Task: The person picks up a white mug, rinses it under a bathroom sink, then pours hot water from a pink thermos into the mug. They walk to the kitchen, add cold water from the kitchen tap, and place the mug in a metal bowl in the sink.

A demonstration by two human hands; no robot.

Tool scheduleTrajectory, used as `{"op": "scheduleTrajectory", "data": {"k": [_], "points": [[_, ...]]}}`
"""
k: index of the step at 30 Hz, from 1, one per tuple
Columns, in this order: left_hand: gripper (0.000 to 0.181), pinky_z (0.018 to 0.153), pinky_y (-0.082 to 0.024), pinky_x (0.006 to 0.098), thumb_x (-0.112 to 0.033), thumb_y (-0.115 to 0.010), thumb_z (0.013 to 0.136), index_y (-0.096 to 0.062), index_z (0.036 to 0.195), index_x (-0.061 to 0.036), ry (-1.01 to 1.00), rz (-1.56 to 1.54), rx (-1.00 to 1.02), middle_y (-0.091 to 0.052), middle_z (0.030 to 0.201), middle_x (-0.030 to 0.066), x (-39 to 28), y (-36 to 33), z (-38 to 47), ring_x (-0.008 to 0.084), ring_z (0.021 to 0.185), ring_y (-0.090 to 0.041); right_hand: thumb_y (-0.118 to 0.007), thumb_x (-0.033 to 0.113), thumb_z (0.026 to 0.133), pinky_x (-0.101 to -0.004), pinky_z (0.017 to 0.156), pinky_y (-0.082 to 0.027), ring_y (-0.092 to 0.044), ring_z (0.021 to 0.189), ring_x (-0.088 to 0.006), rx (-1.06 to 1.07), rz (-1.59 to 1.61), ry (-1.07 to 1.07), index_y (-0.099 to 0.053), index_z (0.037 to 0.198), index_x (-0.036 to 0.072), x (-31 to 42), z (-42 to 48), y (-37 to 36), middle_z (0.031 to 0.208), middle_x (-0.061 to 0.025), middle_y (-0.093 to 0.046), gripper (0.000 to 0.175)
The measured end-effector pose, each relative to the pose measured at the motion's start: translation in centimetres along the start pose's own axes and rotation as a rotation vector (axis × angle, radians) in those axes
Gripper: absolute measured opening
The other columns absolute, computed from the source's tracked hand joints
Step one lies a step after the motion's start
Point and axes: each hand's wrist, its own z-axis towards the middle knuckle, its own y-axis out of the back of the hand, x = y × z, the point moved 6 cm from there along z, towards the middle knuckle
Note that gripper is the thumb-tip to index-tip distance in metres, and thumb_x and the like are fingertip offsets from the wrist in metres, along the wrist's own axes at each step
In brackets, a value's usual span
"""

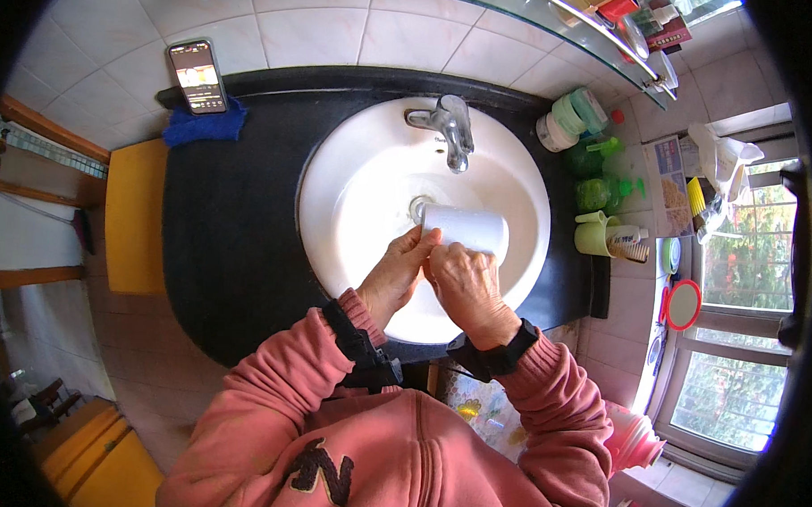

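Note:
A pale, whitish cylindrical container (466,227) lies on its side in the air over the white oval sink basin (355,185). My left hand (397,266) grips its near left edge with thumb and fingers. Against its near side, my right hand (465,282) has its fingers curled; the fingertips are hidden, so what they hold cannot be told. The two hands touch or nearly touch. Beyond the container is the metal drain (419,206), and a chrome faucet (450,128) stands at the basin's back. No running water shows at its spout.
A black countertop (239,227) surrounds the basin. At back left, a smartphone (197,77) leans on the wall over a blue cloth (204,122). Jars (572,118), green bottles (592,193) and a green cup (593,234) line the right side. A glass shelf (521,23) overhangs the back.

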Motion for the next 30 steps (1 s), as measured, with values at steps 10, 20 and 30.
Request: {"op": "scheduleTrajectory", "data": {"k": [10,20,30], "points": [[0.033,0.079,-0.040,0.0228,-0.025,-0.052,0.095,-0.056,0.112,0.0033,-0.062,0.340,-0.109,-0.059,0.094,0.0015,0.4,3.8,4.7,0.0073,0.086,-0.049,-0.054,0.026,0.093,-0.0298,0.064,-0.050,-0.061,0.077,-0.0200,-0.275,1.021,-0.399,-0.054,0.107,-0.007,-11.3,6.4,0.2,0.090,-0.0139,-0.060,0.035],[0.029,0.076,-0.042,0.0229,-0.022,-0.050,0.096,-0.056,0.108,0.0040,0.033,0.430,-0.144,-0.059,0.092,0.0028,1.5,4.1,8.2,0.0073,0.082,-0.049,-0.044,0.026,0.098,-0.0203,0.040,-0.024,-0.028,0.047,-0.0048,0.014,1.706,-0.561,-0.047,0.078,0.006,-12.0,13.3,-3.3,0.061,0.0016,-0.041,0.029],[0.026,0.073,-0.040,0.0221,-0.022,-0.051,0.094,-0.056,0.103,0.0015,0.059,0.475,-0.127,-0.056,0.085,-0.0002,1.5,4.3,9.7,0.0059,0.078,-0.046,-0.046,0.024,0.098,-0.0202,0.039,-0.019,-0.025,0.043,-0.0036,0.022,1.767,-0.534,-0.044,0.080,0.006,-12.3,13.7,-2.6,0.057,0.0036,-0.034,0.025]]}}
